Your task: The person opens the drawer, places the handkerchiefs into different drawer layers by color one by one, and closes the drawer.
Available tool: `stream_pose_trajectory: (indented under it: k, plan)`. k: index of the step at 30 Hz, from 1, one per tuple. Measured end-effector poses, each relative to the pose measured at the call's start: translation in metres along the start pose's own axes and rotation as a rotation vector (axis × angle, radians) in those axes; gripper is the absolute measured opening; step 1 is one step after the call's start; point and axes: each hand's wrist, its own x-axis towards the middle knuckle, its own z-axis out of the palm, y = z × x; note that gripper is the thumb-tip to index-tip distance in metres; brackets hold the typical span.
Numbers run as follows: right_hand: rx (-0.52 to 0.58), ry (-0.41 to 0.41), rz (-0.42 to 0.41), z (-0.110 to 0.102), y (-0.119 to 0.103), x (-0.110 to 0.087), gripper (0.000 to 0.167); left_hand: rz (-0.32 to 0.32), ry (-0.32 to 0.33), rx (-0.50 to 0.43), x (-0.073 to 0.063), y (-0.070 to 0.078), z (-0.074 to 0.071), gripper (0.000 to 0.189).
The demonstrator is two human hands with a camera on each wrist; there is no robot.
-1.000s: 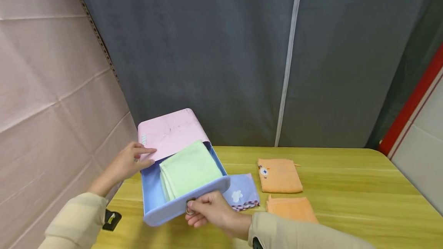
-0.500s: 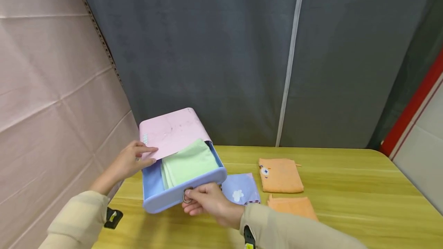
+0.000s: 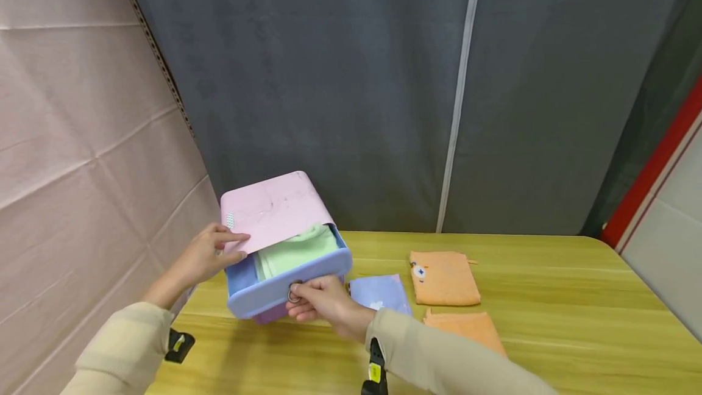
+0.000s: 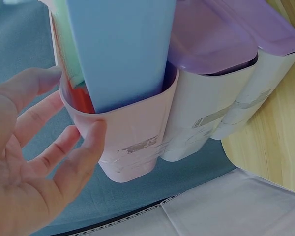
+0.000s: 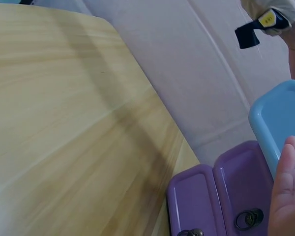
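I record the blue drawer (image 3: 274, 290) part-way out of a pink shell (image 3: 274, 206), which sits at the drawer's twelve o'clock as I view it remotely through the head camera. My right grip (image 3: 323, 305) pinches the ring pull (image 3: 289, 295) on the drawer front. My left grip (image 3: 205, 252), at ten o'clock of the drawer, has its fingers spread and touching the shell's near corner on the nine o'clock side. Inside the drawer I note a folded green cloth (image 3: 298, 253), its far part under the shell's rim. The right wrist view shows me two purple drawers (image 5: 243, 184) below the blue one. On the bench (image 3: 565, 297), a folded blue cloth (image 3: 378, 291) lies near the drawer at about three o'clock. From that cloth, I find one folded orange cloth (image 3: 446, 279) towards two o'clock and a second orange cloth (image 3: 466, 329) at four. A grey curtain (image 3: 340, 78) hangs at twelve, beyond the bench.
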Motion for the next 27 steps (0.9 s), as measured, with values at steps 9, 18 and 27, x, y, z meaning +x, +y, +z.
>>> stream_pose_trajectory:
  k: [9, 18, 27]
  plan:
    - [-0.014, -0.006, -0.003, 0.001, -0.005, 0.012, 0.025, 0.034, 0.015, -0.006, 0.0, -0.002, 0.002, 0.035]
    - [0.003, 0.02, 0.009, 0.004, -0.008, 0.026, 0.025, 0.028, -0.012, -0.018, 0.0, -0.004, -0.001, 0.037]
    - [0.01, 0.037, 0.024, 0.005, -0.009, 0.04, 0.023, 0.045, -0.021, -0.028, 0.0, -0.002, -0.002, 0.036]
